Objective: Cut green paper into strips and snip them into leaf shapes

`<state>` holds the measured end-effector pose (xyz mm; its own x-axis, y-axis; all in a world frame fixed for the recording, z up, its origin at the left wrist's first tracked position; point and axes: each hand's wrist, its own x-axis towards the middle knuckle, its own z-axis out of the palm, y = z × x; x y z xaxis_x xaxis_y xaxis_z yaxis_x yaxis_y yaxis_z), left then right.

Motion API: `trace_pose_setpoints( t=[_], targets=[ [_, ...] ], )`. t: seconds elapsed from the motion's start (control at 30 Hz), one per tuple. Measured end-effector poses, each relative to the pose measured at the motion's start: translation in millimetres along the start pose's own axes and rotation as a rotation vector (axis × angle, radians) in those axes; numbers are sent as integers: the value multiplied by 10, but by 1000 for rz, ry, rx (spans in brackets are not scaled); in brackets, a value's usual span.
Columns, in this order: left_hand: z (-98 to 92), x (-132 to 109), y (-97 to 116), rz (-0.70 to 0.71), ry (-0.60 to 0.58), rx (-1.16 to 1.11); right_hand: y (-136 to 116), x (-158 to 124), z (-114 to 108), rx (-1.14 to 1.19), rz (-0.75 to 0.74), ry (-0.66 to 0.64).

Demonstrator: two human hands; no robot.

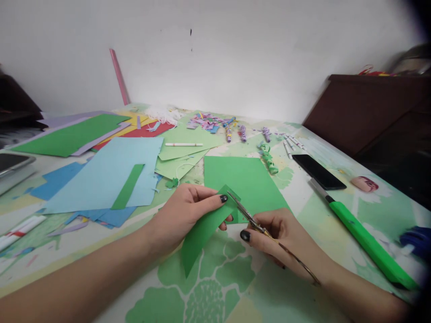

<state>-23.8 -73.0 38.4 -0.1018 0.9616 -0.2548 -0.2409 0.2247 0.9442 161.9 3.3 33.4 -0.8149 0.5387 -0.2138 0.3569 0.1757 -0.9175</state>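
Observation:
My left hand pinches a strip of green paper that bends down over the table. My right hand is closed round small scissors. Their blades point up and left into the top end of the strip. A larger green sheet lies flat just behind both hands.
Sheets of light blue, green, red and yellow paper are spread at the left. Paper scraps and rolled paper pieces lie at the back. A black phone, white pens, a green-handled cutter and a pink eraser lie at the right. A dark cabinet stands far right.

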Motion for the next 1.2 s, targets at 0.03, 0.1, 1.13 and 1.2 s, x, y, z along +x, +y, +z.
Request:
trace_pose_setpoints(
  t=[0.03, 0.1, 1.13, 1.2],
  targets=[
    [0, 0, 2, 3, 1, 3, -4, 2, 0, -8, 4, 3],
    [0, 3, 5, 5, 1, 6, -16, 4, 1, -18, 14, 6],
    [11, 2, 15, -18, 36, 1, -44, -11, 8, -25, 43, 9],
    [10, 2, 11, -14, 33, -4, -44, -10, 7, -29, 43, 12]
  ],
)
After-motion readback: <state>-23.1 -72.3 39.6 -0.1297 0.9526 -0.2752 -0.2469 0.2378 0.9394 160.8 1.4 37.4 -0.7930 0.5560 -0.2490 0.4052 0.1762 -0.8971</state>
